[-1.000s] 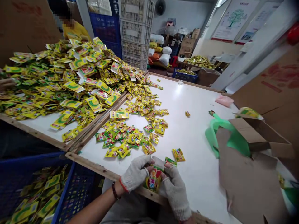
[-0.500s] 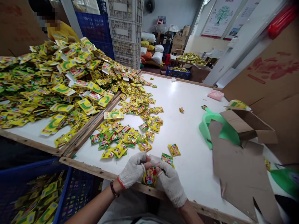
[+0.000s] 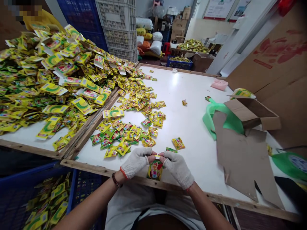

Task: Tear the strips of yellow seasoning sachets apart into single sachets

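Observation:
At the front edge of the white table, a small printed carton [image 3: 154, 171] stands between my two hands, its colourful front facing me. My left hand [image 3: 136, 162], in a white fingerless-tip glove, pinches the carton's top left edge. On the top right edge, the gloved fingers of my right hand [image 3: 177, 166] are closed too. A narrow white strip of the top flap shows between the thumbs. Just beyond my right hand lies a green packet [image 3: 171, 150], partly hidden, with a yellow packet [image 3: 178, 143] beside it. Several loose packets [image 3: 123, 147] spread out past my left hand.
A large heap of yellow cartons and packets [image 3: 55, 86] covers the left table, behind a wooden rail [image 3: 90, 124]. Below it stands a blue crate [image 3: 31, 179] of cartons. Cardboard [image 3: 242, 159], a green scoop [image 3: 208, 119] and an open box [image 3: 255, 113] lie right.
The carton's raised white top flap now shows only as a thin strip under my fingers. Both hands have drawn level over its top. My view has tipped downward slightly.

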### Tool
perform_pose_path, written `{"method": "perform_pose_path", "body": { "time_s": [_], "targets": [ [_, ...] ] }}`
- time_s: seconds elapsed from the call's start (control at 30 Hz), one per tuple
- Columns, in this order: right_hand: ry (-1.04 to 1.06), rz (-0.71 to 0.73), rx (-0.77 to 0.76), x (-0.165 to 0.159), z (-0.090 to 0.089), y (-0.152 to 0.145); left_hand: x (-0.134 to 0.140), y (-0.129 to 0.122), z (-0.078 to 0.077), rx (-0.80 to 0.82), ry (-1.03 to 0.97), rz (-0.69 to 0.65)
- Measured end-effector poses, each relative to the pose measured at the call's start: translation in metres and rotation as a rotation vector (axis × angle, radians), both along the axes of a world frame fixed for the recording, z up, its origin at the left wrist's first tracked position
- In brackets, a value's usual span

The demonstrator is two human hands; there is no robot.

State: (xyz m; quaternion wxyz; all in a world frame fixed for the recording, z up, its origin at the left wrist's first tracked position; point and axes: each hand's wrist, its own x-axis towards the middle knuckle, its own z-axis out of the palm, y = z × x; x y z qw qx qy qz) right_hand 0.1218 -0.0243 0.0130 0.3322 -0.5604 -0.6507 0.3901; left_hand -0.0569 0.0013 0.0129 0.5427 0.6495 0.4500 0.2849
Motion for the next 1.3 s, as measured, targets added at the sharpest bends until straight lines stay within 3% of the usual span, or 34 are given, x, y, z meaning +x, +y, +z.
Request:
{"method": "perform_pose_path", "body": {
  "time_s": [0.13,0.3,0.4,0.5,0.7,0.83,1.03,1.13,1.2,1.3],
  "targets": [
    [-0.049,0.054,0.036,0.007,0.001,0.000,-0.006,-0.004,-0.001,0.094,0.034,-0.069],
    [-0.047,0.347,0.227,0.021,-0.007,-0.015,-0.014,-0.024,-0.003,0.300,0.031,-0.138],
    [-0.054,0.285,0.211,0.023,-0.009,-0.018,-0.015,-0.023,0.004,0.279,0.086,-0.109],
    [-0.062,0.182,0.100,0.019,-0.007,-0.013,-0.015,-0.011,0.013,0.241,0.174,-0.142],
    [-0.024,0.211,-0.005,0.020,-0.004,-0.004,-0.014,0.003,0.024,0.296,0.240,-0.271],
    [-0.054,0.251,0.096,0.023,-0.006,-0.006,-0.018,-0.005,0.019,0.471,0.263,-0.371],
    [-0.155,0.383,0.317,0.019,-0.010,-0.022,-0.017,-0.022,0.001,0.649,0.411,-0.337],
    [-0.145,0.372,0.375,0.019,-0.020,-0.032,-0.016,-0.030,0.002,0.697,0.439,-0.404],
    [-0.101,0.328,0.318,0.021,-0.027,-0.030,-0.019,-0.028,0.009,0.693,0.426,-0.446],
    [0.025,0.037,0.103,0.013,-0.031,-0.012,-0.032,0.000,0.019,0.705,0.460,-0.288]
  ]
}}
